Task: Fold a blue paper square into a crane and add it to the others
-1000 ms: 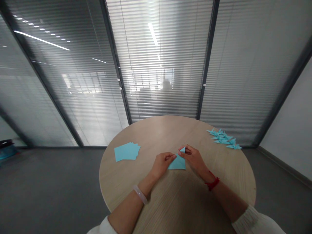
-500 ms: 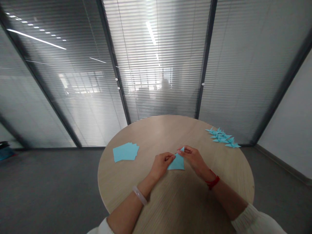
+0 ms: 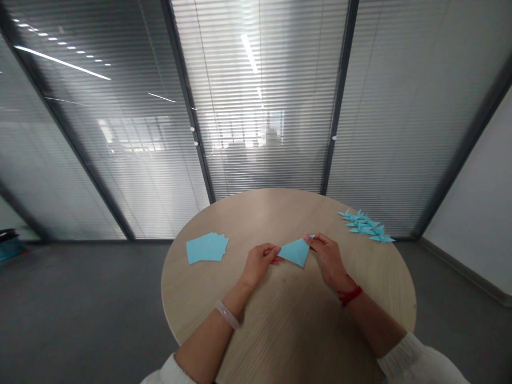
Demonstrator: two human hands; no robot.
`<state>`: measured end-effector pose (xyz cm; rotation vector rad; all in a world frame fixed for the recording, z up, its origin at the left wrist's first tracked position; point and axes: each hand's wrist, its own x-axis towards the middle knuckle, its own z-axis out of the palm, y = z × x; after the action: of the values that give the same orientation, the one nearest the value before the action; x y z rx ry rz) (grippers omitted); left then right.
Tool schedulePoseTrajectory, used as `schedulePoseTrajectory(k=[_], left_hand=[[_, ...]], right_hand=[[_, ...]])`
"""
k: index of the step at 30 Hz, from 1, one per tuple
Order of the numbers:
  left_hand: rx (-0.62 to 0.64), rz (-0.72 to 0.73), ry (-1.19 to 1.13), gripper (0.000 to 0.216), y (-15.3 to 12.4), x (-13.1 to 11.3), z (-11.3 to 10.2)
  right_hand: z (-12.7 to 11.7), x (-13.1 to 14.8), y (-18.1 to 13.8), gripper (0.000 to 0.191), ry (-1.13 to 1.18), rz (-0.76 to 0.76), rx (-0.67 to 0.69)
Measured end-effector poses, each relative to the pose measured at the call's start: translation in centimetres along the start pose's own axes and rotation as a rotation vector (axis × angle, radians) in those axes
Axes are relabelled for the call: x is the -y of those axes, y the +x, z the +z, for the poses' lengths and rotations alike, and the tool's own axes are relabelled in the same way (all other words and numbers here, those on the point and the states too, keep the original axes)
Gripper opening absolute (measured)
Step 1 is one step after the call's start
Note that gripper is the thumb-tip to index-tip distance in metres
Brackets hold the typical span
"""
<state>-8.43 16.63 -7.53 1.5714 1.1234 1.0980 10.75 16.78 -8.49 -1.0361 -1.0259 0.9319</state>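
Note:
A light blue paper folded into a triangle is held just above the round wooden table, its point hanging down. My left hand pinches its left corner. My right hand pinches its upper right corner. Both hands are closed on the paper, one at each end. A pale bracelet is on my left wrist and a red cord on my right wrist.
A fanned stack of flat light blue paper squares lies on the table's left side. Several folded blue paper figures lie in a cluster at the far right edge. Glass walls with blinds stand behind the table; grey carpet surrounds it.
The triangle has been turned: it lay with its point up between my hands, and now its long edge is stretched between them with the point down. My hands moved apart.

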Motion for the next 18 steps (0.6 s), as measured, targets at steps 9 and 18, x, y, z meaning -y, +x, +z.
schedulePoseTrajectory(k=[9, 18], left_hand=[[-0.152, -0.061, -0.125, 0.029, 0.2, 0.2, -0.6], [-0.257, -0.074, -0.168, 0.033, 0.7, 0.8, -1.3]], right_hand=[[-0.1, -0.7, 0.3, 0.039, 0.015, 0.021, 0.011], [0.0, -1.0, 0.3, 0.031, 0.066, 0.039, 0.098]])
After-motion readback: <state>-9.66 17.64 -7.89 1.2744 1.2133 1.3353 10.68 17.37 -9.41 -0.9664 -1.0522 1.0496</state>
